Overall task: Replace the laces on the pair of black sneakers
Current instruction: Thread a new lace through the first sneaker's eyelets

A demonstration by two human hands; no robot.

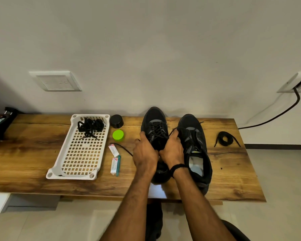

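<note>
Two black sneakers stand on the wooden table. The left sneaker is laced, and both hands are on it. My left hand grips its left side, fingers curled over the upper. My right hand grips its right side near the tongue. One lace end trails left across the table from under my left hand. The right sneaker has no lace and lies open beside my right wrist. A coiled black lace lies at the right. More black laces sit in a white tray.
A black lid and a green round cap sit between tray and sneakers. Two small tubes lie below them. A black cable runs from a wall socket at the right. A dark object stands at the table's left end.
</note>
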